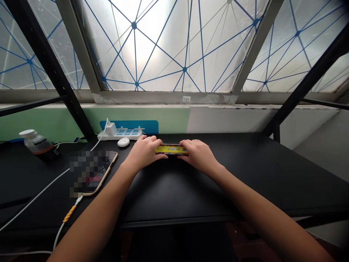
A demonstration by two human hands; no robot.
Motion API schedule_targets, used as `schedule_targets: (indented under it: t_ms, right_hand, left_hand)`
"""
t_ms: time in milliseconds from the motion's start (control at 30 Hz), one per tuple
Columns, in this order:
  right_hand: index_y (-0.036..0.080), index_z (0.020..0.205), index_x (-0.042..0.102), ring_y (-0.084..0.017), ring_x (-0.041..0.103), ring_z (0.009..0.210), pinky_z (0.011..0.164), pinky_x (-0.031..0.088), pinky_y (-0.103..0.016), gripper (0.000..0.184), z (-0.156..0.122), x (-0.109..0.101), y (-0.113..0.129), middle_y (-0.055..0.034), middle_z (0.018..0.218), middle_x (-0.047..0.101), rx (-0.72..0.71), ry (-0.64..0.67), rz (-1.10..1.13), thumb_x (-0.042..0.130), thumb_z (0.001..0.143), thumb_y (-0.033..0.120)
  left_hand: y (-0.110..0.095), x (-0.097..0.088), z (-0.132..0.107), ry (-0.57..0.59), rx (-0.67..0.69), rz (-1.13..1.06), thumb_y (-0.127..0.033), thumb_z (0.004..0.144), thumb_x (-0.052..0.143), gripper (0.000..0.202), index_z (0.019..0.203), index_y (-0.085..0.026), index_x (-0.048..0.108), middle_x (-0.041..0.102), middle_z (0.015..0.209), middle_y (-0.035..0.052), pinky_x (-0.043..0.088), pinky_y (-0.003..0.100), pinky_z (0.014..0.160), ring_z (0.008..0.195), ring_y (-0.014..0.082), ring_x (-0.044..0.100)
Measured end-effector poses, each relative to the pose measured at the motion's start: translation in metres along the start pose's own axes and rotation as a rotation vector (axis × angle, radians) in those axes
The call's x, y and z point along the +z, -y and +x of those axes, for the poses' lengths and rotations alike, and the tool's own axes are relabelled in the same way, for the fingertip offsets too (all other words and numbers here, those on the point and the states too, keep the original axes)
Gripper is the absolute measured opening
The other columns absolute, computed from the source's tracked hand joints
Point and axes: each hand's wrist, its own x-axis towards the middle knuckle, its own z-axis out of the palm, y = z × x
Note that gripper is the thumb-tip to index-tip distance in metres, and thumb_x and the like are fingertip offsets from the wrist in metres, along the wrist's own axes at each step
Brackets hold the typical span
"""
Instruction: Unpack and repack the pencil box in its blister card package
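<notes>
Both my hands grip a flat yellow box (172, 149) with small print and a barcode along the side facing me. My left hand (145, 150) is closed round its left end, with the thumb along the lower edge. At the opposite end, my right hand (198, 153) holds it the same way, thumb pointing inward. The box is at the far half of the black desk (174, 196); whether it touches the desktop I cannot tell. Its top face is seen nearly edge-on, and both ends are hidden by my fingers.
Left of my hands lie a small white round case (123, 142) and a phone (105, 174) with a cable, its screen blurred. A white power strip (127, 134) with a plug stands behind. A white-capped bottle (38, 143) is farther left. Black metal posts (294, 98) rise at both sides.
</notes>
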Motion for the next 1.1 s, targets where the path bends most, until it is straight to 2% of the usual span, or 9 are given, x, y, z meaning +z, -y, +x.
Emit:
schedule_targets:
  t_ms: [133, 267, 433, 533, 633, 733, 833, 1000, 1100]
  right_hand:
    - [0.022, 0.111, 0.062, -0.029, 0.069, 0.093, 0.079, 0.048, -0.038, 0.029, -0.002, -0.004, 0.006, -0.0101, 0.107, 0.074, -0.032, 0.079, 0.011, 0.071, 0.087, 0.035]
    - [0.019, 0.123, 0.061, -0.033, 0.064, 0.115, 0.094, 0.048, -0.044, 0.042, -0.003, 0.007, 0.009, -0.0147, 0.128, 0.067, -0.155, 0.12, 0.076, 0.071, 0.086, 0.034]
    - [0.017, 0.144, 0.049, -0.035, 0.045, 0.138, 0.11, 0.039, -0.051, 0.064, -0.004, 0.025, 0.012, -0.0184, 0.152, 0.046, -0.236, 0.166, 0.187, 0.07, 0.087, 0.038]
    - [0.021, 0.152, 0.038, -0.036, 0.032, 0.146, 0.115, 0.031, -0.057, 0.076, -0.003, 0.029, 0.011, -0.0167, 0.16, 0.033, -0.231, 0.219, 0.243, 0.065, 0.089, 0.053]
    - [0.025, 0.157, 0.029, -0.034, 0.025, 0.149, 0.119, 0.025, -0.057, 0.082, -0.002, 0.027, 0.009, -0.0136, 0.162, 0.028, -0.225, 0.283, 0.281, 0.06, 0.09, 0.06]
    - [0.028, 0.157, 0.028, -0.031, 0.025, 0.15, 0.12, 0.023, -0.053, 0.082, -0.002, 0.021, 0.0, -0.0098, 0.162, 0.03, -0.215, 0.343, 0.323, 0.06, 0.089, 0.061]
    - [0.03, 0.153, 0.037, -0.031, 0.029, 0.148, 0.119, 0.028, -0.051, 0.076, -0.003, 0.011, -0.018, -0.0069, 0.16, 0.035, -0.172, 0.406, 0.371, 0.062, 0.088, 0.06]
    - [0.032, 0.131, 0.066, -0.033, 0.054, 0.131, 0.104, 0.046, -0.048, 0.05, -0.007, -0.009, -0.055, -0.0038, 0.138, 0.063, -0.037, 0.455, 0.413, 0.055, 0.091, 0.061]
    - [0.029, 0.116, 0.075, -0.034, 0.066, 0.112, 0.093, 0.052, -0.05, 0.044, -0.005, -0.01, -0.052, -0.007, 0.121, 0.073, 0.022, 0.382, 0.299, 0.053, 0.093, 0.059]
  left_hand:
    - [-0.009, -0.002, -0.001, 0.021, -0.01, 0.049, -0.065, 0.081, 0.069, 0.046, 0.092, -0.02, 0.067, 0.066, 0.092, 0.0065, 0.041, 0.048, 0.097, 0.087, 0.0276, 0.065]
    - [-0.02, 0.0, -0.003, 0.091, 0.014, 0.046, -0.069, 0.081, 0.065, 0.051, 0.092, -0.019, 0.067, 0.067, 0.094, 0.0092, 0.044, 0.046, 0.09, 0.089, 0.0293, 0.065]
    - [-0.021, 0.009, -0.004, 0.1, 0.039, -0.05, -0.064, 0.084, 0.064, 0.057, 0.121, -0.022, 0.062, 0.065, 0.123, 0.0119, 0.04, 0.047, 0.101, 0.114, 0.0319, 0.058]
    - [-0.013, 0.017, -0.005, 0.157, -0.059, -0.122, -0.073, 0.082, 0.057, 0.081, 0.145, -0.023, 0.045, 0.045, 0.152, 0.0157, 0.03, 0.056, 0.112, 0.139, 0.0368, 0.04]
    - [-0.004, 0.025, -0.007, 0.294, -0.159, -0.182, -0.085, 0.079, 0.044, 0.099, 0.155, -0.022, 0.03, 0.03, 0.161, 0.0181, 0.022, 0.064, 0.114, 0.148, 0.0395, 0.025]
    - [0.001, 0.03, -0.007, 0.321, -0.164, -0.202, -0.087, 0.078, 0.042, 0.1, 0.154, -0.021, 0.033, 0.034, 0.16, 0.0175, 0.02, 0.061, 0.116, 0.148, 0.0379, 0.027]
    - [0.003, 0.032, -0.006, 0.294, -0.149, -0.213, -0.086, 0.077, 0.044, 0.098, 0.152, -0.023, 0.037, 0.038, 0.158, 0.0158, 0.021, 0.06, 0.115, 0.146, 0.0369, 0.031]
    - [0.006, 0.031, -0.006, 0.313, -0.152, -0.236, -0.086, 0.077, 0.045, 0.096, 0.151, -0.025, 0.038, 0.037, 0.158, 0.0149, 0.019, 0.06, 0.117, 0.147, 0.0361, 0.03]
    - [0.005, 0.03, -0.006, 0.331, -0.141, -0.253, -0.086, 0.078, 0.044, 0.097, 0.152, -0.025, 0.036, 0.034, 0.16, 0.0151, 0.016, 0.061, 0.118, 0.148, 0.0355, 0.026]
